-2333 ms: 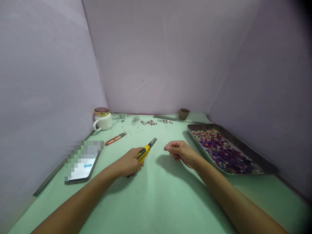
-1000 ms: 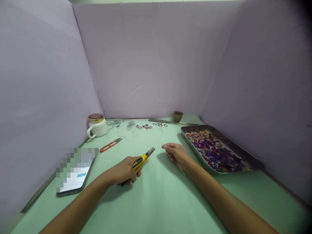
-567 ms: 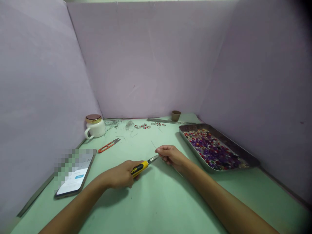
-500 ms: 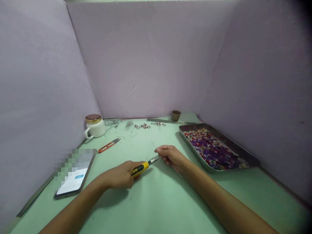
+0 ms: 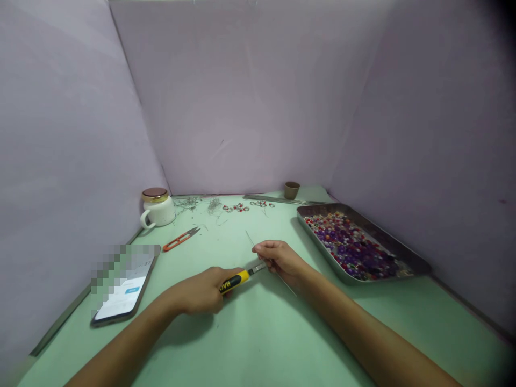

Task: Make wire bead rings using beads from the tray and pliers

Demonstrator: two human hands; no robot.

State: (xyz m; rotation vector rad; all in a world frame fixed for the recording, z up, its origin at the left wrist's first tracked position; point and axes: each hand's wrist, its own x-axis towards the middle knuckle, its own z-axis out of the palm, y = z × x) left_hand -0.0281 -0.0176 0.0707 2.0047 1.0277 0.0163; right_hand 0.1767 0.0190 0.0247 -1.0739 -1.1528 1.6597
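Observation:
My left hand (image 5: 203,290) is closed round the handle of a yellow and black utility knife (image 5: 241,278). The knife's metal end points right and reaches the fingers of my right hand (image 5: 280,259). Between thumb and fingers, my right hand pinches a thin wire (image 5: 249,236), one end sticking out up and left, the other coming out below the palm. The knife's tip is partly hidden by the right fingers, so I cannot tell whether it touches the wire. Both hands are over the middle of the green table (image 5: 250,338).
To the right stands a metal tray (image 5: 322,252) of mixed beads (image 5: 350,244). On the left lie a phone (image 5: 124,287) and orange thread snips (image 5: 181,239), with a lidded white mug (image 5: 159,212) behind. Wire scraps (image 5: 213,205), red beaded pieces (image 5: 237,207), metal rods (image 5: 278,200) and a small brown cup (image 5: 291,190) line the back.
The wire in my right hand has shifted slightly, its upper end further left and its lower end showing more clearly. The knife has moved slightly right. Both hands keep their hold.

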